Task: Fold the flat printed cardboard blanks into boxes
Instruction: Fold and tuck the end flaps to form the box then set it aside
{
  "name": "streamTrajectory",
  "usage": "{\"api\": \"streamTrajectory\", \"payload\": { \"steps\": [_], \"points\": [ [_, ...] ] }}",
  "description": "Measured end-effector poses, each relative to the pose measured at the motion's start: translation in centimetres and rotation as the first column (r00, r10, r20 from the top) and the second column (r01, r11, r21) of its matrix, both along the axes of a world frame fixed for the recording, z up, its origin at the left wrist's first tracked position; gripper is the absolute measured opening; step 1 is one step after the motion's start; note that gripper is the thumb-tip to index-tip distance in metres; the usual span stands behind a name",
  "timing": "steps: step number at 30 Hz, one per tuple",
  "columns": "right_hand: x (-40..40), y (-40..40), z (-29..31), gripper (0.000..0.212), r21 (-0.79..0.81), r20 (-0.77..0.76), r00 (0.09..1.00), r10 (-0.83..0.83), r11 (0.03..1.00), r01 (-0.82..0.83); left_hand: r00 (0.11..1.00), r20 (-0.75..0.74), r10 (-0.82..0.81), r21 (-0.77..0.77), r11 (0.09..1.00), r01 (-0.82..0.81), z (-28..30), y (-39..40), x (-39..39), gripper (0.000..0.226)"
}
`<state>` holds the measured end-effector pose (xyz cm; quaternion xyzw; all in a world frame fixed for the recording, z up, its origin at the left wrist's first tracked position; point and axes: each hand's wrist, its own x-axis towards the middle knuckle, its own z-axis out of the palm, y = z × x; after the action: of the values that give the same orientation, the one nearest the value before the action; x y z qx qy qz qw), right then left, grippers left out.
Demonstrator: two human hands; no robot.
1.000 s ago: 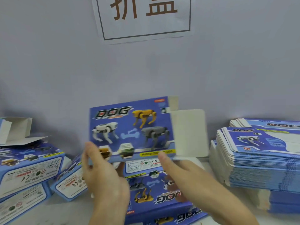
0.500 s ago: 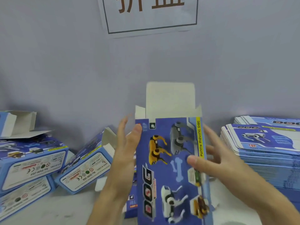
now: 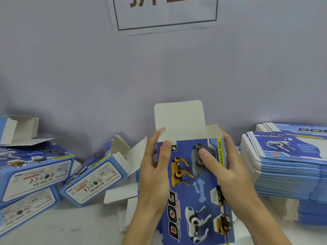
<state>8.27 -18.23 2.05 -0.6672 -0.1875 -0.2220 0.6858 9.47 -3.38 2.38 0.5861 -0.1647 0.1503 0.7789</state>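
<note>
The left hand [image 3: 155, 172] grips the left edge of the upright blue box [image 3: 192, 181], thumb on its printed front. The right hand [image 3: 228, 167] grips the right edge, thumb on the grey dog print. The box stands between them over the desk [image 3: 70, 225]. Its base runs out of frame. The white top flap [image 3: 178, 117] stands open. A stack of flat blanks [image 3: 286, 160] lies right.

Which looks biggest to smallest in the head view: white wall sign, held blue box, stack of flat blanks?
1. Held blue printed box, though nearness to the camera inflates it.
2. Stack of flat blue printed blanks and white paper wall sign: both cropped, so unranked.
</note>
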Motion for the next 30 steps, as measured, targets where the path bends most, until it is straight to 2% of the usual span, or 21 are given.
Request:
{"api": "streamTrajectory", "payload": {
  "steps": [2, 4, 7, 9, 11, 12, 14, 15, 17, 19, 20, 22, 23, 24, 27, 30],
  "points": [
    [-0.1, -0.2, 0.1, 0.036, 0.029, -0.045, 0.997, 0.061, 0.998, -0.060, 0.999, 0.019, 0.033, 0.006, 0.999, -0.033, 0.2, 0.1, -0.2, 0.032],
    [-0.3, -0.4, 0.2, 0.033, 0.060, -0.042, 0.994, 0.098, 0.994, -0.095, 0.997, 0.054, 0.049, 0.028, 0.998, -0.051, 0.3, 0.2, -0.5, 0.038],
    [-0.4, -0.3, 0.9, 0.038, 0.070, -0.037, 0.999, 0.018, 0.997, -0.015, 0.998, 0.031, 0.050, 0.076, 0.996, -0.052, 0.9, 0.2, -0.7, 0.041],
    [-0.2, -0.2, 1.2, 0.029, 0.066, -0.064, 0.996, -0.064, 0.996, 0.068, 1.000, 0.014, 0.028, 0.096, 0.995, -0.030, 1.1, 0.4, -0.7, 0.030],
    [0.0, 0.0, 1.1, 0.018, 0.102, -0.116, 0.991, -0.063, 0.992, 0.075, 1.000, 0.002, -0.018, 0.075, 0.997, 0.018, 1.0, 0.6, -0.6, 0.014],
    [0.1, -0.1, 1.0, 0.020, 0.145, -0.150, 0.987, -0.048, 0.987, 0.070, 0.999, -0.020, -0.048, 0.022, 0.999, 0.048, 1.1, 0.5, -0.7, 0.010],
    [-0.1, -0.1, 0.9, 0.047, 0.197, -0.178, 0.984, 0.006, 0.980, 0.030, 0.995, -0.033, -0.091, -0.060, 0.994, 0.089, 1.3, 0.3, -0.8, 0.036],
    [0.0, 0.0, 1.3, 0.052, 0.183, -0.173, 0.984, 0.030, 0.983, 0.002, 0.993, -0.021, -0.116, -0.069, 0.991, 0.114, 1.4, 0.1, -0.8, 0.044],
    [0.0, 0.0, 1.7, 0.035, 0.168, -0.156, 0.987, 0.033, 0.986, -0.006, 0.995, 0.027, -0.096, -0.042, 0.994, 0.097, 1.5, -0.1, -0.9, 0.032],
    [-0.1, -0.4, 1.5, 0.016, 0.224, -0.105, 0.992, 0.071, 0.973, -0.045, 0.998, 0.066, -0.025, -0.092, 0.995, 0.031, 1.4, 0.0, -1.1, 0.015],
    [-0.2, -0.5, 1.2, 0.021, 0.243, -0.054, 0.994, 0.099, 0.966, -0.083, 0.997, 0.076, 0.000, -0.131, 0.991, 0.010, 1.2, 0.1, -1.1, 0.019],
    [-0.6, -0.3, 0.7, 0.049, 0.296, -0.010, 0.978, 0.208, 0.935, -0.196, 0.998, 0.059, -0.014, -0.194, 0.981, 0.025, 1.0, 0.3, -1.2, 0.039],
    [-1.0, -0.2, 0.7, 0.059, 0.293, -0.008, 0.967, 0.254, 0.925, -0.240, 0.998, 0.055, -0.025, -0.183, 0.983, 0.034, 1.1, 0.4, -1.3, 0.043],
    [-1.0, -0.3, 0.5, 0.058, 0.262, -0.008, 0.966, 0.259, 0.932, -0.248, 0.998, 0.063, -0.022, -0.123, 0.992, 0.030, 1.2, 0.4, -1.4, 0.041],
    [-0.7, -0.4, 0.6, 0.024, 0.236, -0.064, 0.968, 0.242, 0.946, -0.221, 0.993, 0.121, 0.009, 0.053, 0.998, -0.016, 1.0, 0.9, -1.3, 0.022],
    [-0.6, -0.8, 0.5, 0.029, 0.221, -0.078, 0.974, 0.213, 0.956, -0.191, 0.985, 0.170, 0.003, 0.128, 0.991, -0.026, 0.8, 1.5, -1.2, 0.039]
  ]
}}
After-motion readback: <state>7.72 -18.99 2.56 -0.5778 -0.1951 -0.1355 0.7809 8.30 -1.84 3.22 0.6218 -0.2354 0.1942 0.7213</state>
